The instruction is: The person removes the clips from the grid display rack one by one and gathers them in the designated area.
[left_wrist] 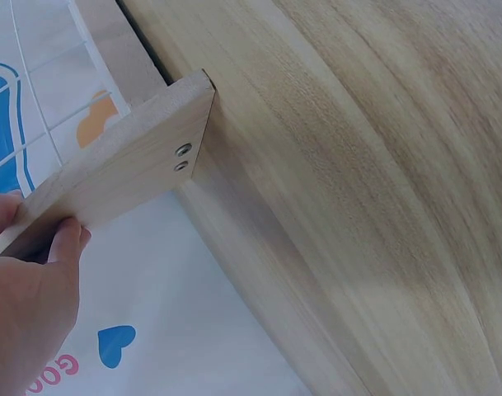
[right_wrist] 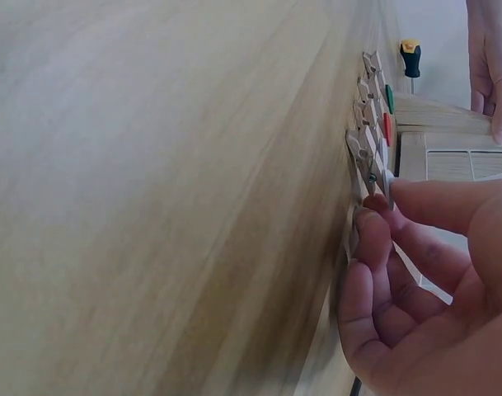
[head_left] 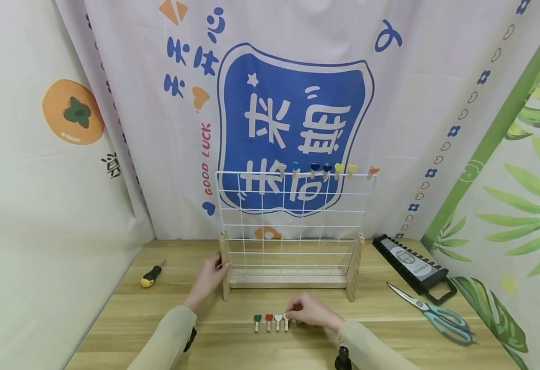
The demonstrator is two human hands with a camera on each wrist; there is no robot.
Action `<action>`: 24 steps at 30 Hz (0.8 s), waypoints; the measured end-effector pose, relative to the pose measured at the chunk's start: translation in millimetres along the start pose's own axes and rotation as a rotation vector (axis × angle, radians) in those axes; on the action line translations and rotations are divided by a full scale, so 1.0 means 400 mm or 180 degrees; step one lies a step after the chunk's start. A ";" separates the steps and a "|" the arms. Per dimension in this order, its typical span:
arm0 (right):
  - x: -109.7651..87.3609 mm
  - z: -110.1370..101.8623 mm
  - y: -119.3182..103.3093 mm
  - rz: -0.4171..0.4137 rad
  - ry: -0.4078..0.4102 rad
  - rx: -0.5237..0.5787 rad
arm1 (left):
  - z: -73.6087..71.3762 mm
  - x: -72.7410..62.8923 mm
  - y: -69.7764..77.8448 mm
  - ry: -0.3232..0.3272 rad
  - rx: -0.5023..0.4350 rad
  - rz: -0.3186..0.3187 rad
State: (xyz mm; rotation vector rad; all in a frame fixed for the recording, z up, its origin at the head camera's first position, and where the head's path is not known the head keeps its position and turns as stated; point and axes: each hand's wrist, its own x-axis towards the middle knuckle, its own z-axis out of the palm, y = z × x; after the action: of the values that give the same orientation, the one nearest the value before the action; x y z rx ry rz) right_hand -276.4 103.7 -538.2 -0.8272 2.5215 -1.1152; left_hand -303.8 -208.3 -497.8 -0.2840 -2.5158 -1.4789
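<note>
A white wire grid (head_left: 251, 173) stands upright in a wooden stand (head_left: 288, 281) on the table. My left hand (head_left: 208, 280) grips the stand's left post (left_wrist: 110, 177), thumb and fingers on either side of the wood. In front of the stand, my right hand (head_left: 312, 310) pinches a small wooden clothespin with a white heart (head_left: 286, 325) at the right end of a short row. Beside it in the row are a white-heart clothespin (head_left: 278, 324), a red-heart clothespin (head_left: 269, 324) and a green-heart clothespin (head_left: 257, 324).
Several heart clothespins, among them a yellow one (head_left: 339, 168) and an orange one (head_left: 373, 171), are clipped along the grid's top wire. A screwdriver (head_left: 151, 276) lies at the left. Scissors (head_left: 429, 311) and a black toothed holder (head_left: 410, 264) lie at the right. A printed curtain (head_left: 182, 154) hangs behind.
</note>
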 end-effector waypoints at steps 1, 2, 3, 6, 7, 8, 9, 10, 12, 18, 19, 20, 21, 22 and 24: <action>0.000 0.000 0.000 0.0001 0.0000 0.0003 | 0.000 0.000 -0.001 0.0006 0.0001 -0.0007; 0.001 0.000 0.000 0.0008 0.0000 0.0009 | 0.000 0.000 0.000 0.0005 0.0007 -0.0007; 0.001 -0.001 0.001 0.0005 0.0004 0.0006 | 0.000 0.000 0.000 0.0001 0.0001 -0.0010; 0.002 0.000 0.003 -0.0024 0.0018 -0.0018 | 0.000 0.000 0.001 -0.0007 -0.0029 -0.0026; 0.002 -0.001 0.003 -0.0036 0.0024 -0.0019 | -0.001 0.000 0.001 -0.0010 -0.0038 -0.0033; 0.002 -0.001 0.003 -0.0041 0.0023 -0.0014 | -0.001 0.000 0.002 -0.0013 -0.0050 -0.0035; 0.002 -0.003 0.003 -0.0052 0.0028 -0.0023 | -0.001 0.000 0.002 -0.0012 -0.0064 -0.0041; 0.002 -0.005 0.002 -0.0065 0.0034 -0.0024 | -0.001 0.001 0.003 -0.0010 -0.0064 -0.0041; 0.001 -0.014 -0.002 -0.0094 0.0059 -0.0023 | -0.002 0.001 0.004 -0.0008 -0.0047 -0.0025; 0.008 -0.088 -0.051 -0.0352 0.0374 -0.0338 | -0.003 0.000 0.006 -0.0013 -0.0026 -0.0006; 0.011 -0.107 -0.067 -0.0396 0.0428 -0.0395 | -0.003 0.001 0.006 -0.0016 -0.0021 -0.0011; 0.014 -0.128 -0.085 -0.0425 0.0476 -0.0437 | -0.003 0.000 0.006 -0.0017 -0.0017 -0.0011; 0.016 -0.150 -0.107 -0.0442 0.0515 -0.0442 | -0.003 0.001 0.006 -0.0020 -0.0009 -0.0015; 0.020 -0.173 -0.130 -0.0491 0.0577 -0.0469 | -0.003 0.001 0.006 -0.0019 -0.0004 -0.0017; 0.027 -0.218 -0.178 -0.0610 0.0728 -0.0512 | -0.003 0.000 0.005 -0.0019 0.0003 -0.0019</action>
State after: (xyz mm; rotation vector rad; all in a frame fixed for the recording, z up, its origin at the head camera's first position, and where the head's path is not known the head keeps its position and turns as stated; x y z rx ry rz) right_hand -295.8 110.3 -426.9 -1.0578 2.7989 -1.1331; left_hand -303.4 -208.3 -495.7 -0.2811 -2.5240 -1.4813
